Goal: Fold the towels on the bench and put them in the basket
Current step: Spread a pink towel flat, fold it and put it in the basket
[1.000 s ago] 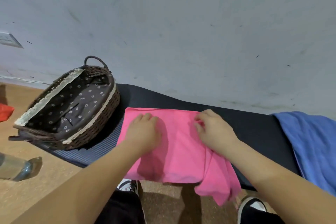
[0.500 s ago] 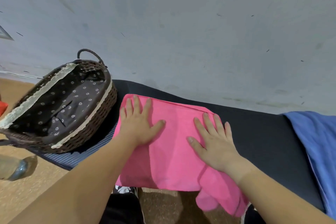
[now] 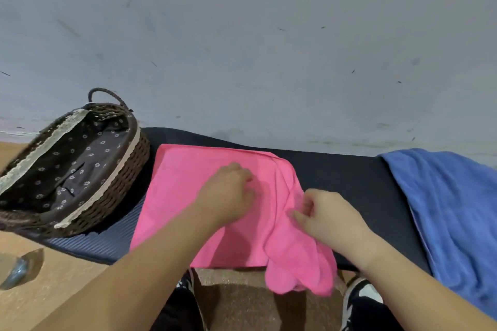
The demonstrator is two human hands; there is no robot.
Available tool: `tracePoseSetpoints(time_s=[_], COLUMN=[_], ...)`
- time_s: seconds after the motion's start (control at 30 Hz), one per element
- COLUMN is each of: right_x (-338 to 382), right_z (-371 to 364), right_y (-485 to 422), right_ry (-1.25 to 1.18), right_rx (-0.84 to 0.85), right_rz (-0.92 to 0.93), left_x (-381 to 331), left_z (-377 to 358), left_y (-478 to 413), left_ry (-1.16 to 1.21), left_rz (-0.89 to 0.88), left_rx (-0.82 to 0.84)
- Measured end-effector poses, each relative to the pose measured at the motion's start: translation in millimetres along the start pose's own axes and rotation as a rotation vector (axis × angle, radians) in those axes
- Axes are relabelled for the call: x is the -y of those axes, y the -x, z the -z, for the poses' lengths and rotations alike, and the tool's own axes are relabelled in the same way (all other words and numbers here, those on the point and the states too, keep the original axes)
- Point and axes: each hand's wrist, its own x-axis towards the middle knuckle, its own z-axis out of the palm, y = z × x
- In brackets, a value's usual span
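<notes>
A pink towel was held down on the dark bench by two hands.
The left hand was laid on the towel's middle with its fingers curled; whether cloth was gripped could not be told. A fold at the towel's 4 o'clock side was pinched by the right hand. The basket was set at the towel's 9 o'clock, and a blue towel at its 3 o'clock.

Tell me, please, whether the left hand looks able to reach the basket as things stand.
Probably yes. The left hand rests on the pink towel, and the basket stands just to the left of that towel, open-topped, with nothing between them to block the way.
</notes>
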Motion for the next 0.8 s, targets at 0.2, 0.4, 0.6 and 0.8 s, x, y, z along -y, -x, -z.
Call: tracePoseSetpoints(time_s=[0.2, 0.4, 0.6, 0.8], right_x=[-23.8, -35.8, -27.2, 1.6], right_z=[1.6, 4.1, 11.5, 10.9], right_y=[9.7, 12.2, 11.8, 33.2], right_ry=[-0.123, -0.317, -0.177, -0.048], right_rx=[0.174, 0.239, 0.206, 0.146], right_rz=[0.031, 0.032, 0.116, 0.143], left_x=[-70.8, -78.6, -78.0, -83.6], left_z=[-38.3, -46.4, -41.8, -25.4], left_y=[23.8, 8.9, 3.3, 6.6], left_ry=[0.008, -0.062, 0.048, 0.098], left_rz=[0.04, 0.06, -0.049, -0.214], left_rx=[0.108, 0.08, 0.055, -0.165])
